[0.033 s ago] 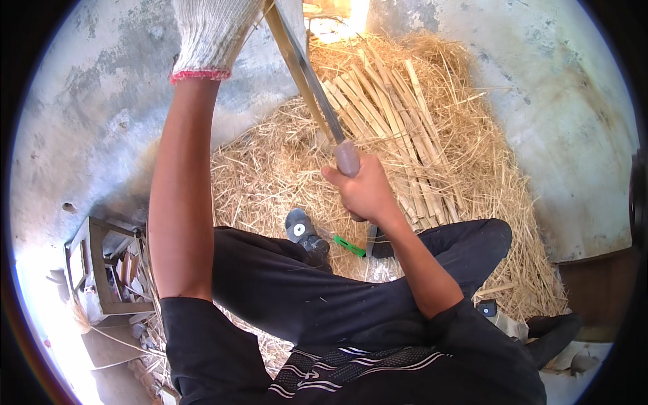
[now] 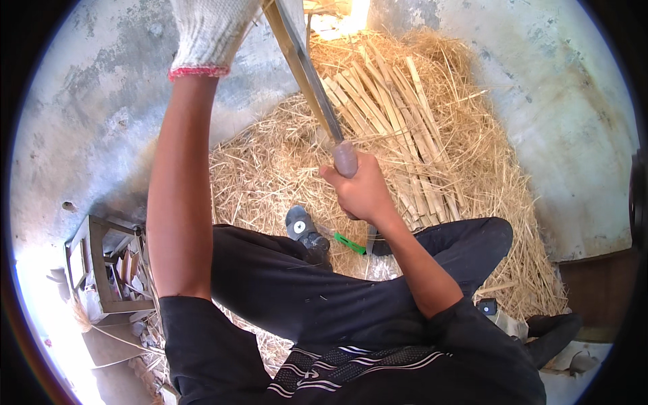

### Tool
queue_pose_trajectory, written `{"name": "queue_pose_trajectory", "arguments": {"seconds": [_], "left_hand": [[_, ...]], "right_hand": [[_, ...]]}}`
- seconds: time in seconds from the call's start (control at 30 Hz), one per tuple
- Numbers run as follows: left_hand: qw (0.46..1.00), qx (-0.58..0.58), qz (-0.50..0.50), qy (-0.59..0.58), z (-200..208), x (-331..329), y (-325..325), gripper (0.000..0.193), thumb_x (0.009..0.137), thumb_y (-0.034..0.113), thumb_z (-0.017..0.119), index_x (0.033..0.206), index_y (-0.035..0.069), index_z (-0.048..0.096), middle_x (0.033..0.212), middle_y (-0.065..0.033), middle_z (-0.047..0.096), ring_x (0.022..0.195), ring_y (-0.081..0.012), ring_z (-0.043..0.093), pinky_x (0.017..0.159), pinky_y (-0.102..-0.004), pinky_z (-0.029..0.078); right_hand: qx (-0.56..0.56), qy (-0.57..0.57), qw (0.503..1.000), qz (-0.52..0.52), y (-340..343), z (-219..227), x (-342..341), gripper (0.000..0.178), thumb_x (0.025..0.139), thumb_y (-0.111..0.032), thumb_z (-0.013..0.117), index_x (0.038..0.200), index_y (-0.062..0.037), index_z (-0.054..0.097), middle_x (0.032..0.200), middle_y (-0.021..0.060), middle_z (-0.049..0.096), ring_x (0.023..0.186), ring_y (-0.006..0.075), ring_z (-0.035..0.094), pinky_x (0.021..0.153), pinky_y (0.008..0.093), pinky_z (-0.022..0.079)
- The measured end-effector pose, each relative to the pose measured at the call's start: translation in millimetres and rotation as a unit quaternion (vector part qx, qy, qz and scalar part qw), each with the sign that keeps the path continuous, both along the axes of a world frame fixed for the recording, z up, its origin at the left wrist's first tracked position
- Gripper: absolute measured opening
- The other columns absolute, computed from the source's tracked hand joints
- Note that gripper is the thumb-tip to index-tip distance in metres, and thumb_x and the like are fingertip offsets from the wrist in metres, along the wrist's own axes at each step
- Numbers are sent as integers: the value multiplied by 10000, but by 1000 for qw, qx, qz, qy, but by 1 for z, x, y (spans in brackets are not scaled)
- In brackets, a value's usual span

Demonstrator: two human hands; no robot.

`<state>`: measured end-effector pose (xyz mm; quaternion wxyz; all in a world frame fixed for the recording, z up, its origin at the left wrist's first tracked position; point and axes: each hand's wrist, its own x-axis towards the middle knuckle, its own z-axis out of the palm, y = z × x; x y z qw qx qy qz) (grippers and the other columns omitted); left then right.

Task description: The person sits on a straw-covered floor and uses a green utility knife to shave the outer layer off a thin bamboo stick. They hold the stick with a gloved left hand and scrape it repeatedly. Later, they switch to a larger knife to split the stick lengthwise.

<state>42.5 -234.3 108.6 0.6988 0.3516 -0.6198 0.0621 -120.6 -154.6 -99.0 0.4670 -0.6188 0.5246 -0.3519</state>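
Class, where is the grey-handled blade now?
In the head view's upper middle, the blade slants up-left from the right hand, left of the strip pile and beside a tan strip.

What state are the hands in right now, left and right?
Left hand: gloved, fingers out of frame; cannot be told.
Right hand: closed, holding the handle of a long blade.

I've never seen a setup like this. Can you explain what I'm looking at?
There is no robot: these are a person's own hands, seen from a fisheye camera worn on their head, which bends straight edges. The bare right hand grips the rounded greyish-brown handle of a long metal blade. The left hand, in a white knitted glove with red edging, runs past the picture's top edge, so its hold is hidden. Below lie loose golden straw and long, flat, pale strips.
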Motion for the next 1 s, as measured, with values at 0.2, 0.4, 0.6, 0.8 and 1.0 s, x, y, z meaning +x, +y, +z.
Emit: {"name": "queue_pose_trajectory", "arguments": {"seconds": [0.2,0.4,0.6,0.8,1.0], "left_hand": [[996,-7,-90,8,12,2,-7,271,1012,264,581,823,71,556,630,17,524,589,-73,515,567,-248,416],[999,-21,-29,-17,1,-4,-4,266,1016,246,564,819,68,546,640,14,511,591,-72,510,563,-247,409],[995,-16,-69,-72,6,3,1,251,1016,246,568,837,70,552,650,16,503,598,-68,510,571,-238,410],[977,7,-212,25,7,-11,-6,247,1015,265,571,843,90,542,679,25,480,606,-75,517,576,-239,422],[993,44,-99,-40,9,-25,11,280,1015,289,571,837,74,554,646,-6,574,602,-77,537,572,-253,440]], "right_hand": [[-46,197,977,-69,-36,-110,-32,208,795,-120,683,858,67,615,729,206,661,658,336,672,620,427,522],[173,31,984,15,-19,-7,-38,207,829,-107,699,717,-5,559,554,66,556,411,149,520,405,319,385],[-45,79,996,0,-18,2,-4,204,817,-145,688,845,31,590,691,157,611,645,283,626,612,424,478],[78,231,969,-29,-61,-163,-45,281,822,-116,648,1031,48,553,789,203,654,720,356,677,661,456,538],[410,-279,863,96,-55,-97,-78,258,925,-190,684,808,-111,468,502,-49,382,361,81,358,414,276,354]]}}
